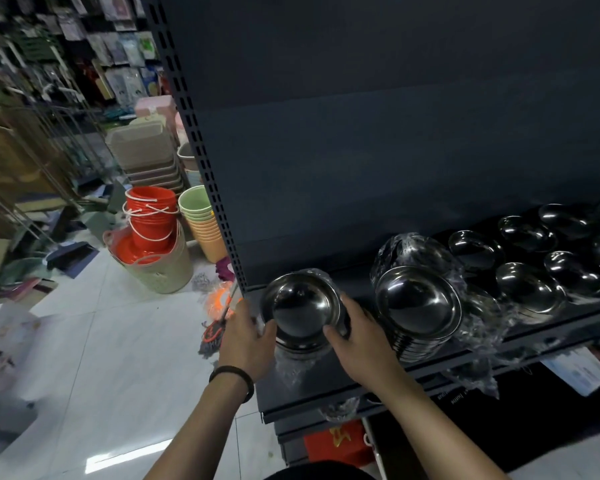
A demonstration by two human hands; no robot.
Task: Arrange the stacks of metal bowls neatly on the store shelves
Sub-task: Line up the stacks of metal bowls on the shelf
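1. Your left hand (246, 337) and right hand (361, 344) clamp the stack of bowls (303, 306) between them. The fingers are curled round its sides and the thumbs sit at the near rim. The stack is at the left end of the shelf (309, 407), close to the front edge. I cannot tell whether its base rests on the shelf or is lifted.
2. Loose plastic wrap (291, 368) trails below your fingers. It looks slick, so your grip may slide on the film rather than hold the metal, and the stack could drop.
3. Just left of your left fingers the shelf ends at the slotted post (201, 168), with only floor (118, 341) beyond. A nudge that way could send the stack off the end.
4. Just right of your right fingers stands a second stack (418, 303), also wrapped and seemingly leaning forward. A knock from your knuckles or from the held stack could tip it off the front edge.
5. Nested bowls slide on each other. If you tilt the stack while setting it straight, the top ones may fan out or slip free, so keep it level.
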